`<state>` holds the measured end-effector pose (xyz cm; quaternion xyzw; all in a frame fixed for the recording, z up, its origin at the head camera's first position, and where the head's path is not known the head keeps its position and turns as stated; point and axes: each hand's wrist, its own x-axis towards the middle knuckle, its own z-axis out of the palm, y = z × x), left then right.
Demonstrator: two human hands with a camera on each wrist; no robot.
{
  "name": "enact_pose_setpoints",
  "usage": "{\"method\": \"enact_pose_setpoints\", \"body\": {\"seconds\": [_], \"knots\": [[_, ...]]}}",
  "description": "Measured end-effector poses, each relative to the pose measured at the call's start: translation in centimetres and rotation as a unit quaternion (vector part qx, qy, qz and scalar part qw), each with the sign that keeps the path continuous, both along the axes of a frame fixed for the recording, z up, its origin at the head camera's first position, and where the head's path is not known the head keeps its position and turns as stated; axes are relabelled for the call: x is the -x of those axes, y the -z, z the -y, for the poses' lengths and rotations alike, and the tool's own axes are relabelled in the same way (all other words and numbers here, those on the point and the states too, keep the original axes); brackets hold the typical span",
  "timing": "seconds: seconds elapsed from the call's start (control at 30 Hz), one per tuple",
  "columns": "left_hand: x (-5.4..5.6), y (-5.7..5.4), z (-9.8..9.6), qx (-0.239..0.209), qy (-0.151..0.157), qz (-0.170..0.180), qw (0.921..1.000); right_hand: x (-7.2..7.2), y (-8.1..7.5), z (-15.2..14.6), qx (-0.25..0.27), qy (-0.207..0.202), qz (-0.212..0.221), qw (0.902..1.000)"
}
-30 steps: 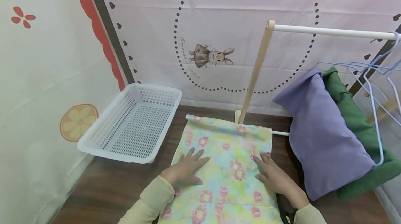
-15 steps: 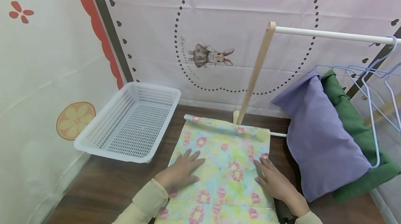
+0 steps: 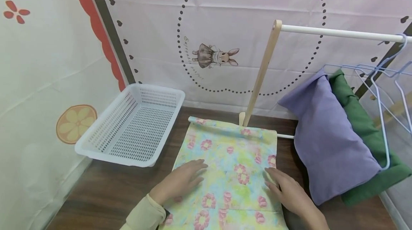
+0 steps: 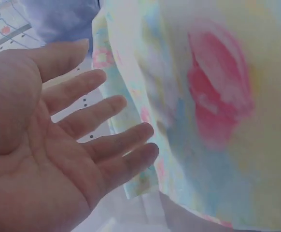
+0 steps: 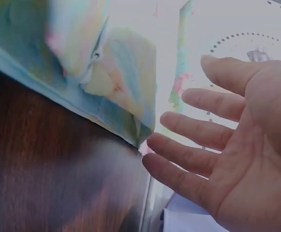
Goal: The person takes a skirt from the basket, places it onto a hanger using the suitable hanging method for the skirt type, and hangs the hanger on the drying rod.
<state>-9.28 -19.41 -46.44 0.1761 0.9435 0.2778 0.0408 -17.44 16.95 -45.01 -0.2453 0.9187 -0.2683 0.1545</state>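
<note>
A yellow, blue and pink floral cloth cover [image 3: 231, 165] lies spread on the dark wooden surface, its far edge rolled or folded over. My left hand [image 3: 180, 180] is over its left side, fingers straight and pointing inward. Over the right edge is my right hand [image 3: 289, 192], fingers loosely extended. The left wrist view shows the left palm [image 4: 39, 159] beside the cloth with nothing in it. In the right wrist view, a zipper [image 5: 97, 54] shows at the cover's edge, and the right hand [image 5: 237, 130] is empty. Whether the fingertips touch the cloth, I cannot tell.
A white plastic basket [image 3: 141, 130] stands at the back left. On the right, a rack with a wooden post [image 3: 262, 74] and white rail [image 3: 338, 33] carries blue hangers [image 3: 381, 115]. A purple cushion [image 3: 331, 140] and a green one [image 3: 357, 112] lean below them.
Both hands have drawn slightly back toward me. Their fingers, earlier spread flat on the cloth, now lie closer together with the hands tilted on edge. The cover stays in place.
</note>
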Motion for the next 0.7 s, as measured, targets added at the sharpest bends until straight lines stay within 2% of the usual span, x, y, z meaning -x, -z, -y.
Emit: {"method": "enact_pose_setpoints", "body": {"seconds": [0.17,0.43,0.7], "knots": [[-0.1,-0.6,-0.3,-0.017,-0.008,-0.031,0.9993,-0.6,-0.6,-0.2,0.031,0.020,0.006,0.9993],[-0.1,-1.8,-0.9,-0.042,-0.009,-0.071,0.9965,-1.4,-1.3,-0.6,0.060,0.012,-0.021,0.9979],[-0.7,-2.4,-1.4,-0.043,-0.013,-0.104,0.9936,-2.2,-4.0,-1.7,0.053,0.046,-0.033,0.9969]]}}
